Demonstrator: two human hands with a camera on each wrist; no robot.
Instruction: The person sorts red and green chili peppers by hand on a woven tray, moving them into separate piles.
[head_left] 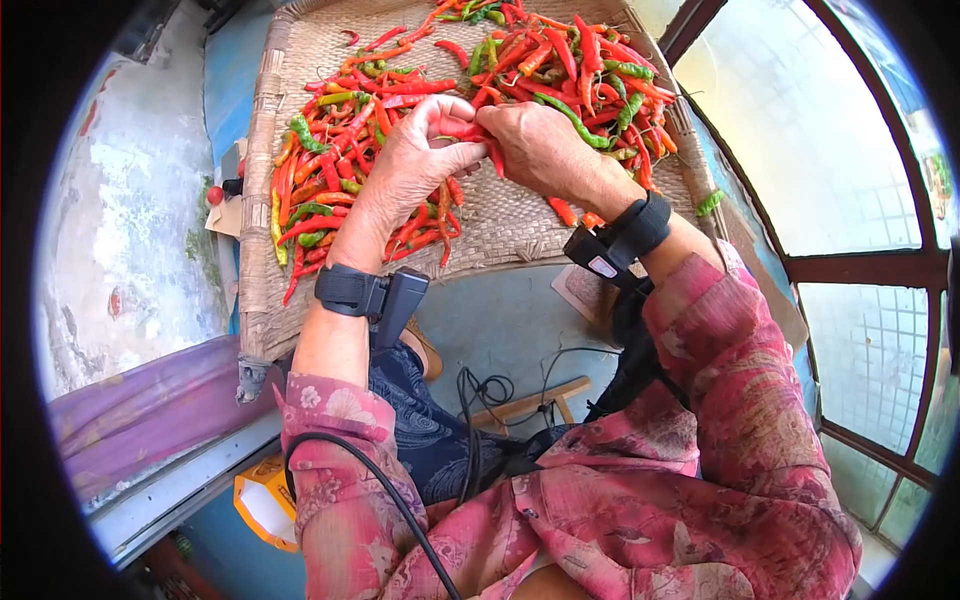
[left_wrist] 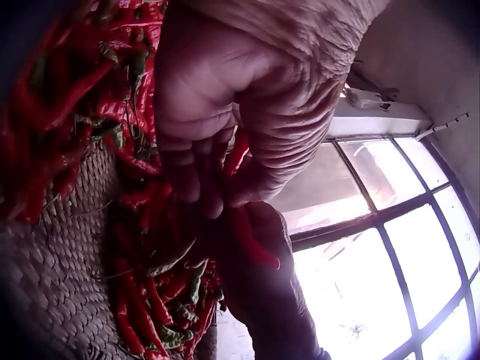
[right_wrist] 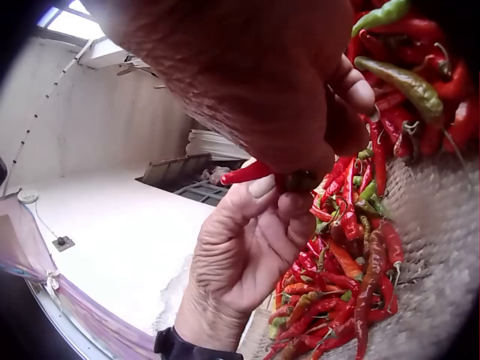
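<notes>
Over the woven tray [head_left: 510, 232], both hands meet at a red chili pepper [left_wrist: 253, 241]. My left hand [head_left: 415, 160] pinches it between thumb and fingertips, as the left wrist view shows. Against it, my right hand [head_left: 545, 150] has its fingers curled around the pepper's other part, knuckles up. In the right wrist view, one end of the pepper [right_wrist: 246, 174] sticks out past the left thumb, while the rest is hidden by the fingers. A heap of red and green chilies [head_left: 330, 170] lies beneath the left hand. Another chili heap [head_left: 590, 85] spreads behind the right hand.
The tray has a raised rim [head_left: 262, 200]. A single green chili [head_left: 710, 202] sits at its right edge. Windows [head_left: 860, 330] stand close on the right, a whitewashed wall [head_left: 140, 220] on the left. Cables [head_left: 485, 390] and a wooden stool [head_left: 530, 402] are below.
</notes>
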